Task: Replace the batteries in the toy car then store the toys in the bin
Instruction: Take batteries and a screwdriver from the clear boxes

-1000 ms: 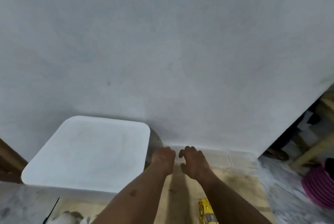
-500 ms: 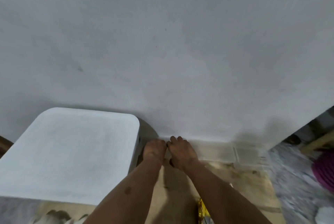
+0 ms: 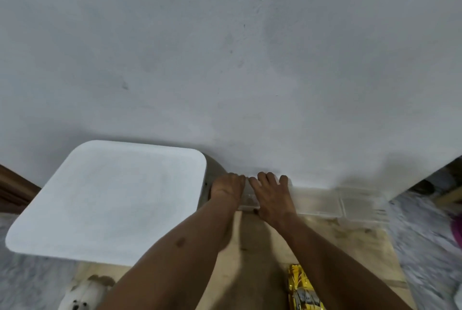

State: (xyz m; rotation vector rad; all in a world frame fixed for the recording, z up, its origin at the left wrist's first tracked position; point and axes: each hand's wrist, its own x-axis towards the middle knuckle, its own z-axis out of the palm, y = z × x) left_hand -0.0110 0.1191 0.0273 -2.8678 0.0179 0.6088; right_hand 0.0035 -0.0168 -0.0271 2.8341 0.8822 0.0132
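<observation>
I'm watching the right hand [image 3: 271, 195] pressing spread fingers [image 3: 263, 177] onto the clear box [image 3: 317, 200], lower centre; left hand [image 3: 227, 185] curling alongside, grip unclear.

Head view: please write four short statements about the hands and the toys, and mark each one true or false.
1. The left hand and the right hand both touch the clear box by the wall. True.
2. The right hand holds the yellow toy car. False: it lies low in the picture, in no hand.
3. A white plush toy lies at the lower left. True.
4. The white square top is right of the hands. False: it is on their left.
</observation>
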